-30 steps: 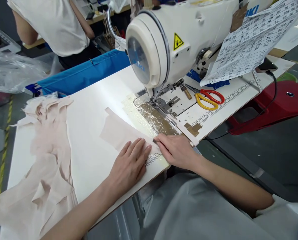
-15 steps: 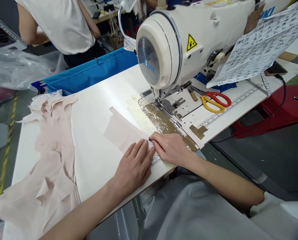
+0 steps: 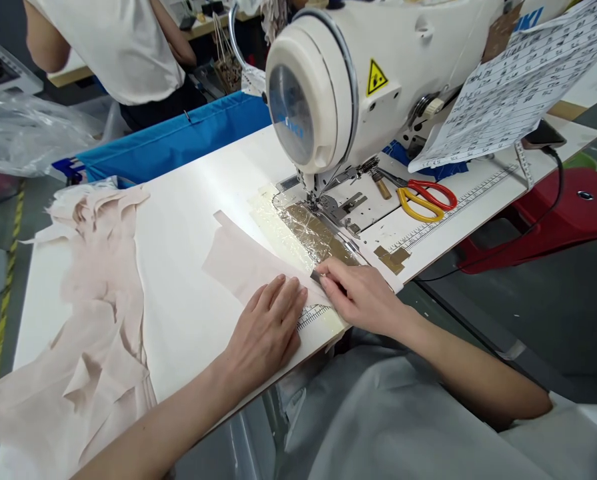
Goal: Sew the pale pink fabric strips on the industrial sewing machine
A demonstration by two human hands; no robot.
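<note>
A pale pink fabric piece (image 3: 243, 257) lies flat on the white table, its narrow end reaching toward my right hand. My left hand (image 3: 271, 320) rests palm down on its near edge with the fingers stretched out. My right hand (image 3: 355, 293), closed, pinches a small dark flat tool (image 3: 317, 275), whose tip sits at the fabric's edge just right of my left fingers. Most of the tool is hidden in my fingers, so its kind does not show. Beyond both hands stands the white sewing machine (image 3: 323, 87), its needle area above the metal plate.
Crumpled pink fabric pieces (image 3: 103, 300) are piled at the left. Scissors (image 3: 423, 200) with red and yellow handles lie beside the machine. A printed sheet (image 3: 513, 93) hangs at right, near a phone (image 3: 543, 135). A red stool (image 3: 573, 213) is at right; a person (image 3: 113, 47) stands behind.
My right hand has moved right with the dark tool, away from my left fingers, and more of the fabric's narrow end shows. My left hand stays pressed on the fabric. The view has shifted slightly.
</note>
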